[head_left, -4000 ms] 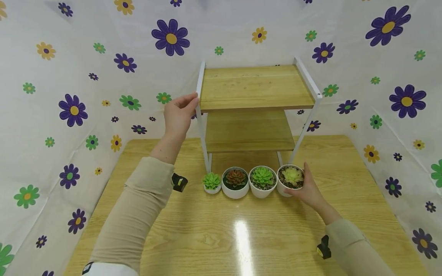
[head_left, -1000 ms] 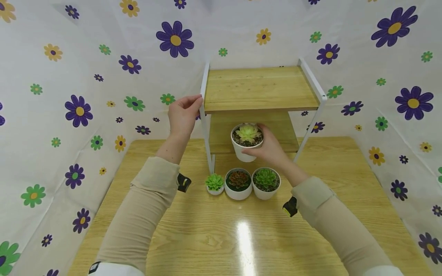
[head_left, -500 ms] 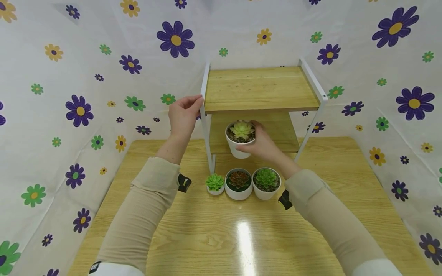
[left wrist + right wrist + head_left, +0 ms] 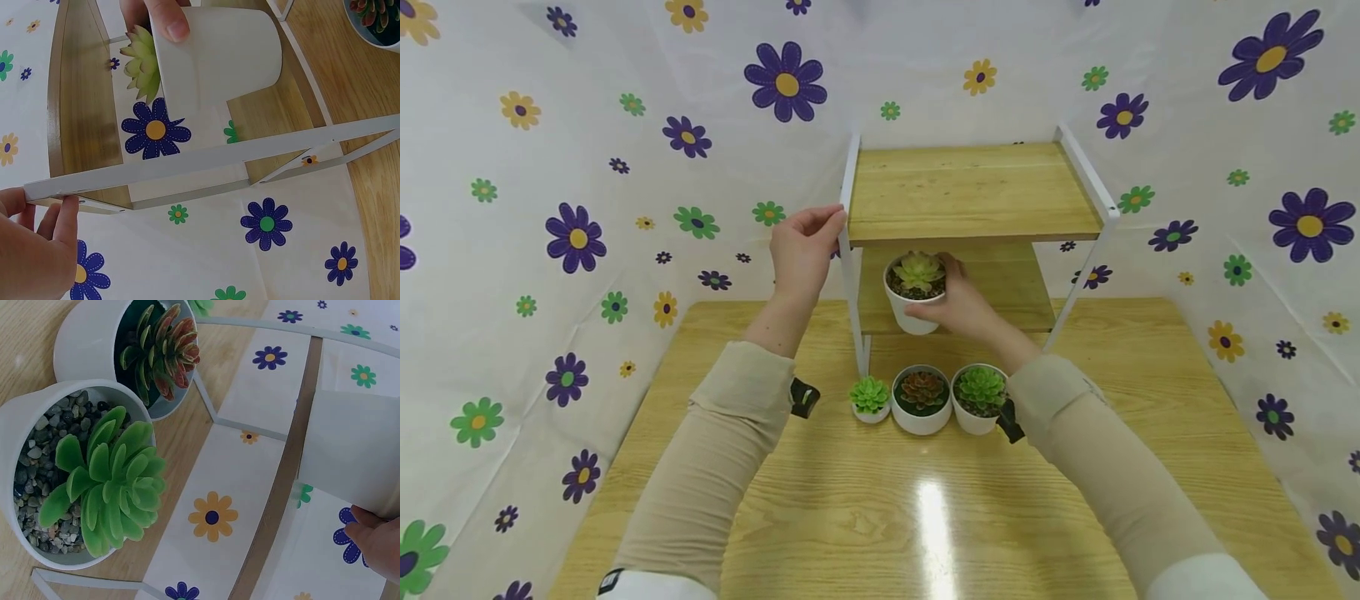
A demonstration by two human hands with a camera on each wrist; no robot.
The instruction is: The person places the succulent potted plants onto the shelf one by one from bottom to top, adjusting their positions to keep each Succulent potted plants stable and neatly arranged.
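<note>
My left hand point(image 4: 805, 250) pinches the white metal frame of the two-tier wooden shelf point(image 4: 970, 192) at its upper left corner; the left wrist view shows its fingers point(image 4: 66, 222) around the bar. With my right hand point(image 4: 962, 304) I grip a white pot point(image 4: 913, 313) holding a pale green succulent point(image 4: 919, 271). This pot is at the front of the lower tier point(image 4: 1000, 287), left of its middle, under the top board. Whether its base touches the lower board cannot be told. In the right wrist view only part of the hand point(image 4: 378, 547) shows.
On the wooden table point(image 4: 850, 500), before the shelf, stand a small bright green succulent point(image 4: 870, 395), a reddish-brown succulent point(image 4: 922, 392) and a green succulent point(image 4: 981, 388), all in white pots. My right sleeve point(image 4: 1052, 400) passes close to the last one. Flower-patterned cloth point(image 4: 625, 50) surrounds the table.
My right hand has lifted the pale succulent's pot from the right end of the row and carried it left, up and into the lower tier's opening. The left hand keeps hold of the frame.
</note>
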